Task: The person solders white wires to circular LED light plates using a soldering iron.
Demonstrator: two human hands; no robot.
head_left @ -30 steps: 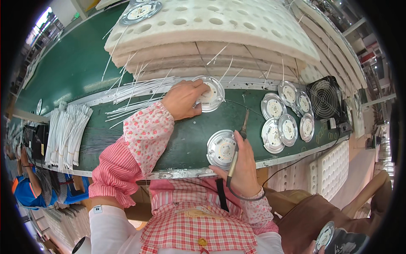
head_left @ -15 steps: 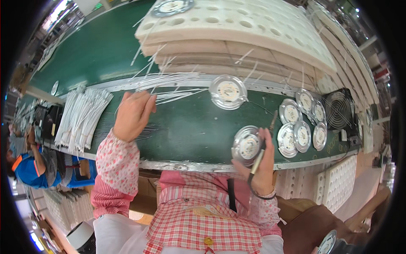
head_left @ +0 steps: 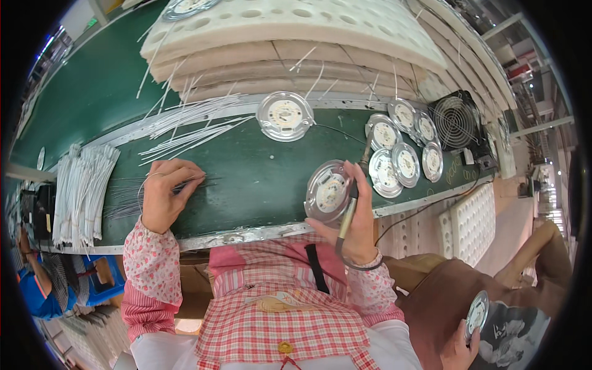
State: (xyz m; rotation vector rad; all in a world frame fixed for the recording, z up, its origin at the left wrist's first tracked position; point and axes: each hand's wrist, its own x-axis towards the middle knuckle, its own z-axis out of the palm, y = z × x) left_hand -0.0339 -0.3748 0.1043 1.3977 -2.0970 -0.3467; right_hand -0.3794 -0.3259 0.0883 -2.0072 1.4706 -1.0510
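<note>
My left hand is pinched closed over thin dark-grey wires lying on the green bench, and thin ends show beyond its fingertips. In my right hand a round, clear-rimmed LED disc is tilted up between thumb and fingers. The same hand holds a soldering iron across the palm, its tip end pointing away from me and its cord looping round by the wrist. Another LED disc lies flat farther back, with a dark wire running from it to the right.
Several finished-looking discs overlap at the right, beside a black fan. White wires lie loose behind my left hand; a thick white bundle is at far left. Stacked foam trays stand behind. Another person's hand holds a disc, lower right.
My left hand has moved down from beside the white wires to the grey ones and its fingers have pinched together. My right hand has raised the disc off the bench. The whole view has shifted.
</note>
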